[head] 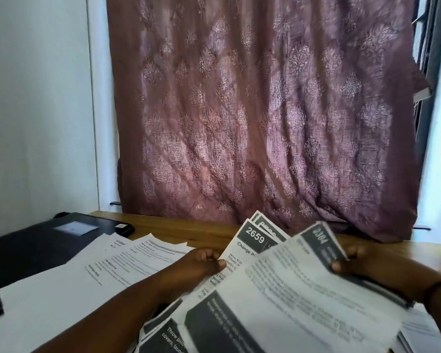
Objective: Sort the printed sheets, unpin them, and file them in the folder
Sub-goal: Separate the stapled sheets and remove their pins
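Note:
I hold a fan of printed sheets with dark headers over the wooden table. My left hand (201,263) pinches the sheet marked 2659 (250,248) by its left edge. My right hand (359,263) grips the sheet marked 2384 (290,289) at its upper right, thumb on the dark header. This sheet is blurred and lies over the others. More dark-printed sheets (168,335) show beneath, at the bottom edge. A black folder (36,245) lies closed on the table at the left. No pin is visible.
A spread of white printed sheets (127,261) lies on the table between the folder and my left arm. More papers (423,329) sit at the lower right. A maroon patterned curtain (260,110) hangs behind the table's far edge (209,230).

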